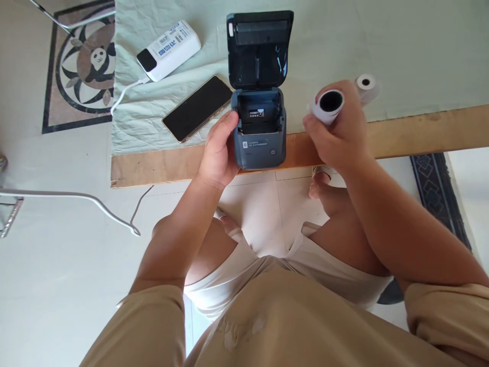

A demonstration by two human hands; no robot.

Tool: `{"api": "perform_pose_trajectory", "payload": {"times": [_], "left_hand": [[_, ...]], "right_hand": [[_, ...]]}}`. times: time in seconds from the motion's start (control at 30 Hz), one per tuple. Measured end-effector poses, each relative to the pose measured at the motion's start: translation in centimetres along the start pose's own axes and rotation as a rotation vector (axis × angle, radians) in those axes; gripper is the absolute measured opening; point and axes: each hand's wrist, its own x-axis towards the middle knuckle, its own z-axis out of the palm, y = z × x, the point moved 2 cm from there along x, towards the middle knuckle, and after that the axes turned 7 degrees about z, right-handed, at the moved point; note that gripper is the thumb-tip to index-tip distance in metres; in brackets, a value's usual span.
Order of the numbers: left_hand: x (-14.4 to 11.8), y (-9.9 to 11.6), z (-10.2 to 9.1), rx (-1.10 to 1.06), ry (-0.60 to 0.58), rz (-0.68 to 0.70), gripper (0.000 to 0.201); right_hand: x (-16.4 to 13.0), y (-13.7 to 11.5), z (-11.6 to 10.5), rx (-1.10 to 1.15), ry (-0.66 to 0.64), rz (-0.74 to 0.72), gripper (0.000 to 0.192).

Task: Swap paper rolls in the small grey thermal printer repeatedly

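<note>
My left hand (221, 148) grips the left side of a dark blue-grey label printer (260, 148) at the table's front edge. The printer's black lid (259, 56) stands raised, and its paper bay shows no roll inside. To the right, my right hand (340, 132) is closed around a white paper roll (324, 113) with a wide dark core facing up. Just behind that hand stands a smaller white paper roll (367, 90) with a narrow core. My fingers on the far side of both held things are partly hidden.
A black smartphone (198, 108) lies left of the printer. Behind it is a white power bank (171, 48) with a white cable (126, 94) running off the table's left edge. A pale green cloth (420, 56) covers the table, leaving a wooden front edge (428, 125) bare.
</note>
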Motion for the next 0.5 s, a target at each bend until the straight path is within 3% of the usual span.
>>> {"api": "perform_pose_trajectory", "payload": {"times": [0.1,0.2,0.27,0.33,0.4,0.47,0.5], "left_hand": [[0.0,0.0,0.0,0.008,0.022,0.033,0.024],[0.0,0.0,-0.1,0.027,0.012,0.023,0.023],[0.0,0.0,-0.2,0.052,0.005,-0.005,0.022],[0.0,-0.1,-0.2,0.082,0.01,-0.035,0.025],[0.0,0.0,-0.1,0.091,0.011,-0.042,0.025],[0.0,0.0,0.0,0.082,-0.001,-0.034,0.023],[0.0,0.0,0.0,0.076,-0.004,-0.032,0.023]], "right_hand": [[-0.1,-0.1,0.2,-0.17,-0.024,-0.108,0.026],[-0.2,-0.2,0.4,-0.326,-0.146,-0.006,0.038],[-0.3,-0.7,-0.1,-0.352,-0.15,0.01,0.047],[-0.3,-1.4,-1.2,-0.315,-0.024,-0.081,0.044],[0.1,-1.7,-2.9,-0.318,0.214,-0.178,0.032],[1.0,-1.0,-4.1,-0.397,0.39,-0.11,0.031],[1.6,-0.3,-4.5,-0.423,0.391,-0.024,0.035]]}}
